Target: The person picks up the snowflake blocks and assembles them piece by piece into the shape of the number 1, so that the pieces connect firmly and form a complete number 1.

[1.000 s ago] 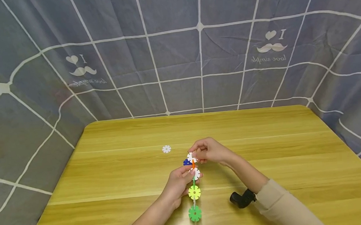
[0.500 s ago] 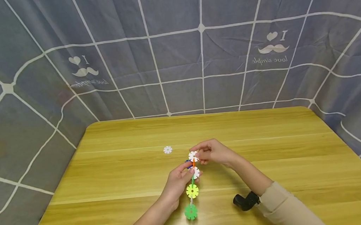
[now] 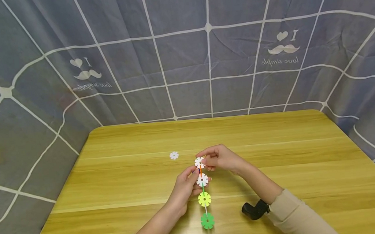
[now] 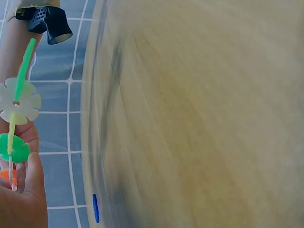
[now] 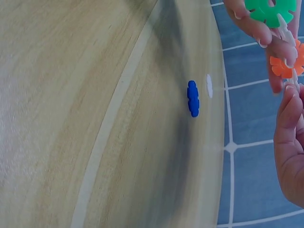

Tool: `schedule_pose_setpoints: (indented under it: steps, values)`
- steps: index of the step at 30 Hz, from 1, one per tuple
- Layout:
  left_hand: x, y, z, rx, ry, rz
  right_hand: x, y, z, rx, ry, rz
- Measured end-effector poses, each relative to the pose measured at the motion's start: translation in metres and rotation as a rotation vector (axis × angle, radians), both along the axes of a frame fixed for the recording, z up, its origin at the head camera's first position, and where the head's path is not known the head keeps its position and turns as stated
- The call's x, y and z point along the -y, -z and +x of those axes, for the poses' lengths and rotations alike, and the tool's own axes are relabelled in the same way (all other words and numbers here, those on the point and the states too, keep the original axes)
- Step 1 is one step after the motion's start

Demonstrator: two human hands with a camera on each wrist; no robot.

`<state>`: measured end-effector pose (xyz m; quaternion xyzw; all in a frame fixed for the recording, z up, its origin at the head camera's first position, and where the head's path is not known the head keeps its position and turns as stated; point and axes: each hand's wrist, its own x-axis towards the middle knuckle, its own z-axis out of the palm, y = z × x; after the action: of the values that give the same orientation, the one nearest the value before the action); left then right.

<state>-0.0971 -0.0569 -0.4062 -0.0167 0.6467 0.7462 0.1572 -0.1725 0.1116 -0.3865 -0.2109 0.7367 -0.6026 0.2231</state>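
A chain of notched interlocking discs hangs between my hands over the table, slotted together at right angles. From its far end in the head view come a white disc (image 3: pixel 200 162), an edge-on orange disc (image 3: pixel 201 171), a second white disc (image 3: pixel 202 180), an edge-on green disc (image 3: pixel 203 189), a yellow disc (image 3: pixel 204 199), another edge-on disc, and a green disc (image 3: pixel 207 221) nearest me. My right hand (image 3: pixel 222 156) pinches the far white disc between thumb and fingers. My left hand (image 3: pixel 184 187) grips around the orange and second white discs, its thumb beside the orange one.
On the wooden table (image 3: pixel 130 187) a loose blue disc (image 5: pixel 193 99) lies beneath the hands, mostly hidden by my left hand in the head view. A loose white disc (image 3: pixel 174 155) lies farther back. A black wrist camera (image 3: pixel 255 210) sits at my right sleeve. Grey curtains surround the table.
My left thumb has shifted from the second white disc up beside the orange one. The chain's near end swung left, then back right. My right hand keeps its pinch on the far white disc.
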Motion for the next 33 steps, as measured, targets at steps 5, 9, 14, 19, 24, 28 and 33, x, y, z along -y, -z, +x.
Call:
schedule_pose_setpoints:
  steps: [5,9,14,19,24,28,33]
  values:
    - [-0.0008,0.0013,-0.0016,0.000,-0.017,-0.015,0.0016,0.0001,0.0020,-0.020,-0.006,0.006]
    - [-0.0014,0.0029,-0.0022,-0.009,-0.031,-0.019,0.0029,0.0008,0.0033,-0.035,-0.015,0.013]
    - [-0.0023,0.0034,-0.0031,-0.046,-0.064,-0.035,0.0030,0.0029,0.0034,-0.039,-0.005,0.015]
    - [-0.0025,0.0029,-0.0039,-0.059,-0.079,-0.037,0.0034,0.0047,0.0034,-0.042,-0.001,0.012]
    - [-0.0024,0.0022,-0.0045,-0.058,-0.091,-0.043,0.0042,0.0059,0.0023,-0.033,0.003,0.005]
    - [-0.0016,0.0024,-0.0051,-0.046,-0.096,-0.047,0.0043,0.0069,0.0021,-0.026,0.003,0.004]
    - [0.0011,0.0037,-0.0056,-0.038,-0.091,-0.068,0.0043,0.0076,0.0025,-0.024,-0.002,0.014]
